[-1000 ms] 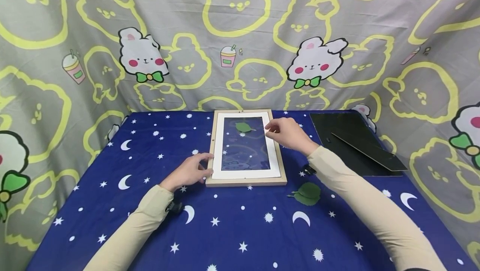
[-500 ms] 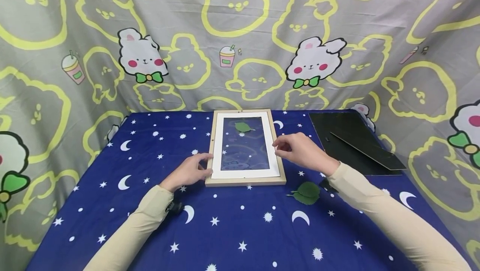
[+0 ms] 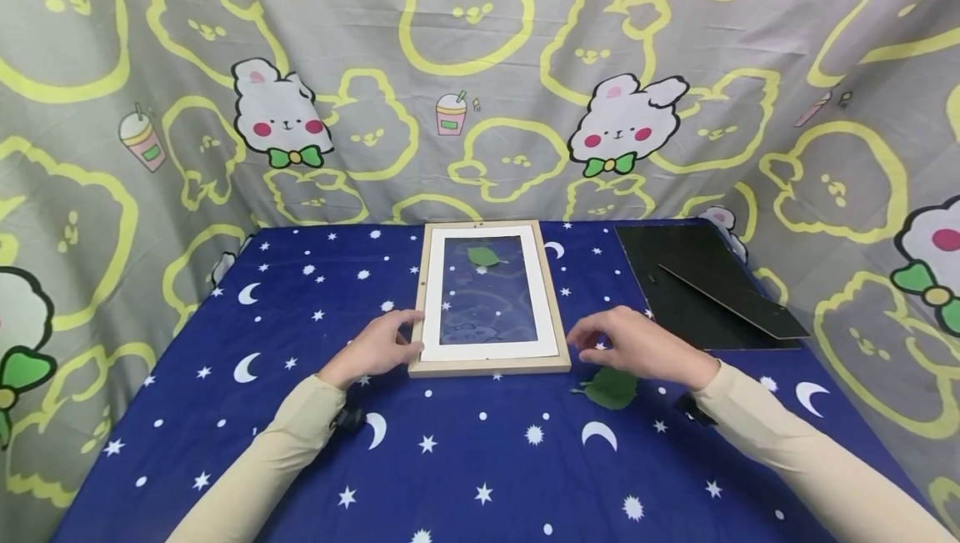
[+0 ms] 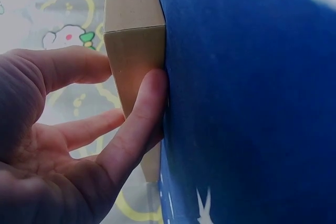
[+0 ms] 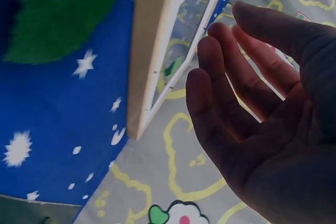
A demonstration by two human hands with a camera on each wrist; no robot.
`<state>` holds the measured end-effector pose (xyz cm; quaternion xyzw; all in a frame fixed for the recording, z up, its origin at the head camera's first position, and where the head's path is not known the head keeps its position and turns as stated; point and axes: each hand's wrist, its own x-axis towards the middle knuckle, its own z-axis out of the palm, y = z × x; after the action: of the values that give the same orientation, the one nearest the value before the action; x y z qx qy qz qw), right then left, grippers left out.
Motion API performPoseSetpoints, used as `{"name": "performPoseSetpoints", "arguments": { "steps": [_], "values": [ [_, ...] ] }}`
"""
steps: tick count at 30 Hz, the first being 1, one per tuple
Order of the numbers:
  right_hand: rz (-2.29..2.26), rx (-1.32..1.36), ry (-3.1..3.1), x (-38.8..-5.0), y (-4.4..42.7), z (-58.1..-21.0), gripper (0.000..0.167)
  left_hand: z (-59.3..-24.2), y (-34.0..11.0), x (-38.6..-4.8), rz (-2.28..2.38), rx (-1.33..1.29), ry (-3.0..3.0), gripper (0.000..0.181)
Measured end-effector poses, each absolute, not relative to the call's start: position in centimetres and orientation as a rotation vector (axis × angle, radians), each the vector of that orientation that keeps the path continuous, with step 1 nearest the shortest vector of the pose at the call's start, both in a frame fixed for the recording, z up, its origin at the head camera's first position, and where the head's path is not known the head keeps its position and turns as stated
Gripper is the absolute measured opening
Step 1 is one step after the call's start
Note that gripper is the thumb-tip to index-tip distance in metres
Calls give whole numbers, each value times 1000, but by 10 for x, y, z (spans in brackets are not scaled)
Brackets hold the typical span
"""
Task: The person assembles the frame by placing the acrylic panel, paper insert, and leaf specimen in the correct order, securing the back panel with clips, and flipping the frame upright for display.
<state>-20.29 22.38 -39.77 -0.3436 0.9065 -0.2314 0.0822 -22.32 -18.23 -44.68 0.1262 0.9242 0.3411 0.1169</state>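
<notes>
Head view: a dark green, toothed leaf (image 3: pixel 611 390) lies just beyond the near right corner of a pale wooden rectangular picture frame (image 3: pixel 489 369), its long axis running roughly crosswise, stem pointing left. My right hand (image 3: pixel 633 344) is the nearer of the two, above the leaf's far edge and partly covering it; my left hand (image 3: pixel 375 349) lies across the frame, at its left side. The frame's long axis runs away from me; inside it sits a white cardboard mat (image 3: pixel 495 351) around a clear window (image 3: pixel 491 301), near whose far end a smaller green leaf (image 3: pixel 483 256) shows. Whether glass covers that leaf I cannot tell. To the right on the cloth-covered blue surface (image 3: pixel 480 443) lies a flat black backing board (image 3: pixel 652 251) with a slanting black flap (image 3: pixel 735 305). Left wrist view: my left fingers are parted and fairly straight, their tips touching the frame's outer wall near its corner without closing round it. Right wrist view: my right hand is empty, fingers loosely curved and thumb well apart; the toothed leaf appears blurred at upper left, across the frame's corner from my fingertips, with a grey, yellow-outlined curtain (image 5: pixel 152 153) beyond.
</notes>
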Motion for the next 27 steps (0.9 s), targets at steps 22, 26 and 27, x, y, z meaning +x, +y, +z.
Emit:
{"name": "performPoseSetpoints", "arguments": {
  "steps": [22, 26, 27],
  "values": [
    [-669, -1002, 2643, -198, 254, -437, 23, -448, -185, -225, 1023, 376, 2681, 56],
    [-654, -999, 2662, -199, 253, -439, 24, -449, -187, -225, 1038, 382, 2675, 56],
    [-651, -992, 2666, -199, 253, -440, 24, -449, -187, -225, 1042, 389, 2675, 56]
  ]
}}
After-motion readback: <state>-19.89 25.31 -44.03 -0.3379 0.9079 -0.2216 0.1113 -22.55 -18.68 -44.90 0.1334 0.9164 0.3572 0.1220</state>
